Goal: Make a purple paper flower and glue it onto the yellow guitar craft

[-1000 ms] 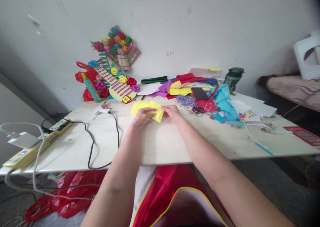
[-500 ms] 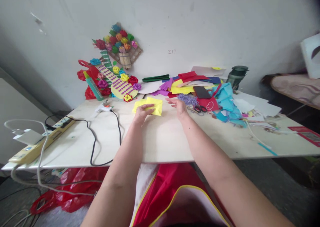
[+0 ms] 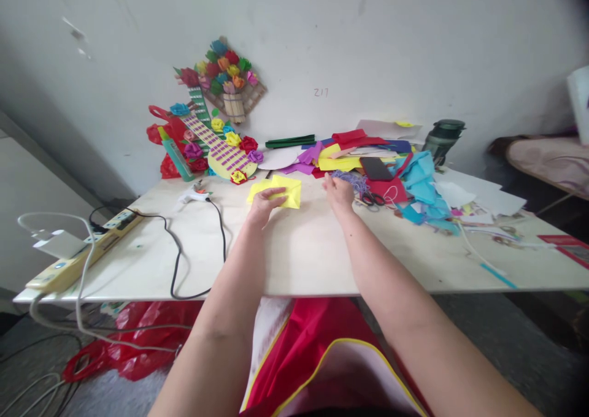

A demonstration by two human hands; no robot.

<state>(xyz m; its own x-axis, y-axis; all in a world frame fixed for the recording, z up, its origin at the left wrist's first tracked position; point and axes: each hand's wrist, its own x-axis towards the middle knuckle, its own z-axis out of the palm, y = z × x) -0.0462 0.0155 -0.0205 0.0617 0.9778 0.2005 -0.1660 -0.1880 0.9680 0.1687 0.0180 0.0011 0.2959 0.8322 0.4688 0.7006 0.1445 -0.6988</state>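
Note:
Yellow crepe-like paper, folded into a small sheet, is held just over the table in my left hand. The fingers of that hand lie across the paper, and its thumb is under or beside it. To the right, apart from the paper, my right hand has its fingers curled together; whether anything is pinched in them I cannot make out. Beside it lies a tangle of purple string, with black-handled scissors close by.
A white glue gun with a black cord lies left, near a power strip. Paper flowers decorate a guitar-shaped craft behind. Coloured paper, a phone, blue crepe paper and a dark bottle crowd the back right.
My right hand's fingers, stretched out before, are now curled together. My left hand keeps its hold on the yellow paper. The whole view has shifted slightly.

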